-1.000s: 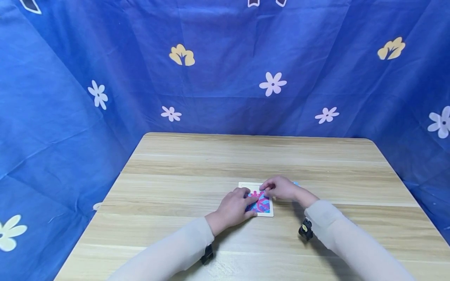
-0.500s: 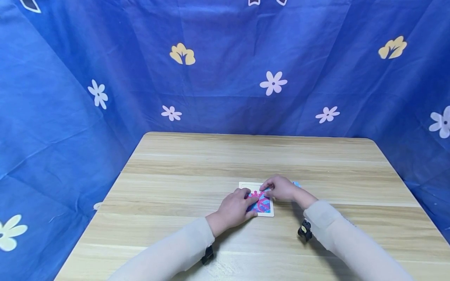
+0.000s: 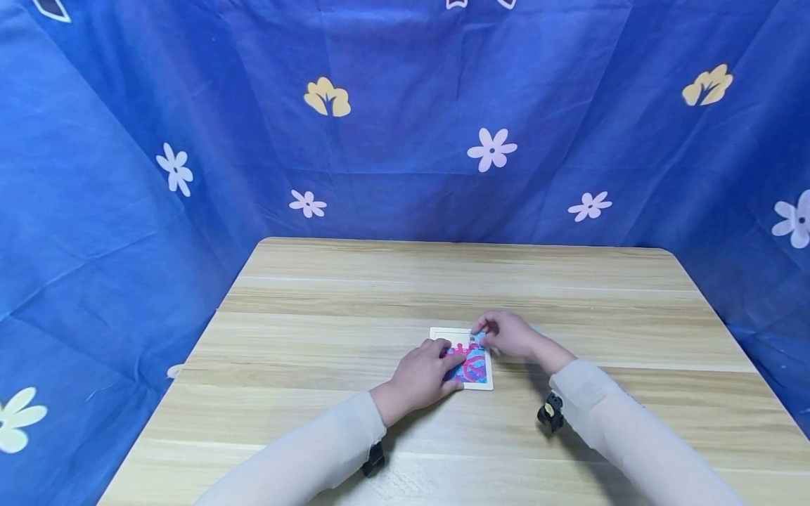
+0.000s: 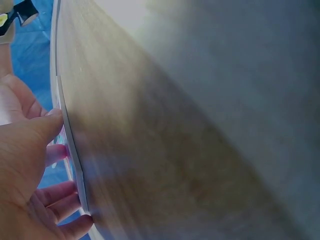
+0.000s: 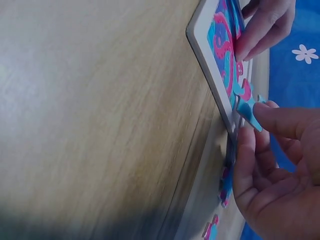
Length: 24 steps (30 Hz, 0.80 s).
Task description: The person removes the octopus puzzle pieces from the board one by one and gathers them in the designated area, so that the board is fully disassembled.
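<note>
A jigsaw puzzle board [image 3: 462, 387] with a pale frame and a pink and blue picture lies on the table. My left hand [image 3: 420, 372] holds it, thumb at the near side and fingers over its left part. In the left wrist view, the fingertips [image 4: 70, 200] lie along the board's edge. My right hand [image 3: 509, 334] pinches a blue and pink puzzle piece [image 5: 247, 110] between thumb and fingers at the far right corner. In the right wrist view this piece is tilted over the frame. Whether it touches the board, I cannot tell.
Loose puzzle pieces [image 5: 226, 185] lie on the table [image 3: 316, 316] beside the board, mostly hidden behind the right hand in the head view. A blue flowered curtain [image 3: 405, 140] hangs behind the table and at both sides. Dark wrist cameras [image 3: 550, 412] hang under the sleeves.
My right hand has shifted slightly away and to the right, with its fingers lifted a little. More of the pinched puzzle piece shows. The left hand and the board have stayed put.
</note>
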### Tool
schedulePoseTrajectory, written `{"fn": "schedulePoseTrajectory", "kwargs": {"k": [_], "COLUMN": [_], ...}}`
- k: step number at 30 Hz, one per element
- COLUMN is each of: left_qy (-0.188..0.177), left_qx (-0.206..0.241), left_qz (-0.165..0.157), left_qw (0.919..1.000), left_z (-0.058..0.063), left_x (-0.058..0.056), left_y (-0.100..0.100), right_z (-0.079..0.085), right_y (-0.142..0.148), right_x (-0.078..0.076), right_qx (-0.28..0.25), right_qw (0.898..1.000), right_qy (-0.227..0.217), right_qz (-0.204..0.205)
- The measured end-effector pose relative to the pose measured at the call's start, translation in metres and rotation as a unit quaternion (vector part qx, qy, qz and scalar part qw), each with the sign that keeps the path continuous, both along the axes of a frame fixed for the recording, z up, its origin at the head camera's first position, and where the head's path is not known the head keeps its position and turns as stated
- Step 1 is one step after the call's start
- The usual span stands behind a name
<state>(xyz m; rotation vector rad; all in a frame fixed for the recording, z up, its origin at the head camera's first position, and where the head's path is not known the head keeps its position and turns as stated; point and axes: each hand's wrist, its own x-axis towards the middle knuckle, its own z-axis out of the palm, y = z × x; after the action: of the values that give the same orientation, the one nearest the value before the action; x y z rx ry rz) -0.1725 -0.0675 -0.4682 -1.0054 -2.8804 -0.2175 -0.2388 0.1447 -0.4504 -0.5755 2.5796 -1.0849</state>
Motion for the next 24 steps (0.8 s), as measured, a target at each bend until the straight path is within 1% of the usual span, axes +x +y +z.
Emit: {"fn": "schedulePoseTrajectory", "kwargs": {"k": [3, 6, 13, 18, 24], "left_qy": [-0.003, -0.004, -0.004, -0.005, -0.003], "left_qx": [0.000, 0.000, 0.002, 0.002, 0.006], "left_qz": [0.001, 0.001, 0.000, 0.000, -0.003], "left_qw": [1.0000, 1.0000, 1.0000, 1.0000, 1.0000], "left_z": [0.000, -0.001, 0.000, 0.001, -0.002], "left_x": [0.000, 0.000, 0.000, 0.000, -0.001], "left_y": [0.000, 0.000, 0.000, -0.001, -0.001], "right_z": [-0.002, -0.002, -0.002, -0.002, -0.005], "right_y": [0.002, 0.004, 0.008, 0.008, 0.014], "right_x": [-0.002, -0.003, -0.005, -0.005, -0.006], "right_qx": [-0.017, -0.026, -0.023, -0.036, -0.052], "right_qw": [1.000, 0.999, 0.999, 0.999, 0.998], "right_qy": [-0.012, -0.021, -0.016, -0.023, -0.029], "right_qz": [-0.019, -0.027, -0.016, -0.017, -0.022]}}
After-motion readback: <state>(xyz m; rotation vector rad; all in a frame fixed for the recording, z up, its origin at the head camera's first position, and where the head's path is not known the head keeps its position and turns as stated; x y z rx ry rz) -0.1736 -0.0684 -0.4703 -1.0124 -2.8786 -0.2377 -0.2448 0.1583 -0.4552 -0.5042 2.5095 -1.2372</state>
